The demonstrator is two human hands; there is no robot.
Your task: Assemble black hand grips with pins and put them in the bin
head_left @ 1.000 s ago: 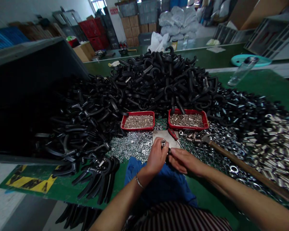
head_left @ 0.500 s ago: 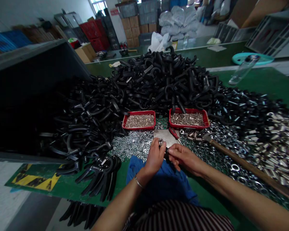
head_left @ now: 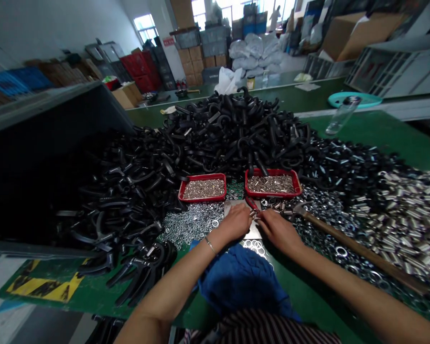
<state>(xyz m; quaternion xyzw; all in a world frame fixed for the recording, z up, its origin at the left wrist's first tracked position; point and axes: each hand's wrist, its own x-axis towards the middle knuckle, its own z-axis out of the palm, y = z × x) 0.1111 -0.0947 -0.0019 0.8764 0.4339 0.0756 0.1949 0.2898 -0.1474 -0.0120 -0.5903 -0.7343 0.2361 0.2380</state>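
Head view of bench work at a steel plate (head_left: 232, 208) set among loose washers (head_left: 191, 223) on the green table (head_left: 380, 131). The left hand (head_left: 236, 222) and right hand (head_left: 278, 230) meet fingertip to fingertip over the plate's far edge, where a small metal part (head_left: 253, 214) lies between them. The left fingers are drawn together and pinch the part; the right fingertips touch it, but whether they close on it cannot be told. Judged from this pose, the work goes best with both wrists low, the part kept over the flat plate and not the washers, and the pinch short and near the tips. The part appears bright, silvery and very small; its shape is not resolved. Red-handled pliers (head_left: 251, 202) lie just beyond it, a hammer (head_left: 358, 251) to the right, two red trays (head_left: 181, 190) behind, a blue cloth (head_left: 236, 279) nearest the person
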